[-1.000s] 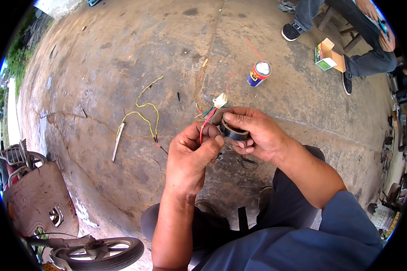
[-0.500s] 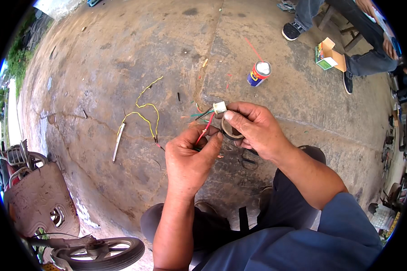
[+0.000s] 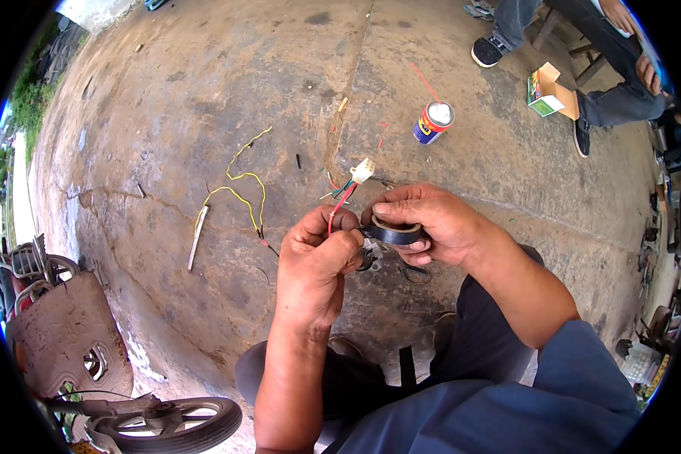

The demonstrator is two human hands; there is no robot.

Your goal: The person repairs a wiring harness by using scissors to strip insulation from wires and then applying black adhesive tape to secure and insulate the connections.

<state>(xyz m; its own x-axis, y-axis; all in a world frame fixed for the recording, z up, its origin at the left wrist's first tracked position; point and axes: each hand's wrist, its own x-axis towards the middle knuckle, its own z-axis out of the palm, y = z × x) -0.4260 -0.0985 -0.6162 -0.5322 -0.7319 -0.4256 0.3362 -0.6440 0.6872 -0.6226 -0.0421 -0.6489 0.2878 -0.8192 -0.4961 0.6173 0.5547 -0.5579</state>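
Observation:
Between the thumb and fingers of my left hand [image 3: 318,261] I pinch a red wire [image 3: 340,207]. The wire runs up to a white plastic plug connector [image 3: 362,171], which also has green and black wires at its back. My right hand [image 3: 431,225] is closed around a roll of black electrical tape [image 3: 398,233], held on edge right beside the left fingertips. A short dark stretch of tape seems to reach from the roll to the wire; my fingers partly hide it. Below the hands, a small metal and black part [image 3: 371,256] shows in part.
A spray can [image 3: 433,123] with a red straw stands ahead. Yellow wire [image 3: 262,198] and a silver rod-like tool [image 3: 197,238] lie on the concrete to the left. An open carton [image 3: 551,92] sits by a seated person's shoes [image 3: 489,51]. A motorbike wheel [image 3: 166,427] is at lower left.
The tape roll has turned in my right hand, so its black outer side now shows. The connector has tipped and shifted slightly up and left. My left fingers have closed tighter on the wire.

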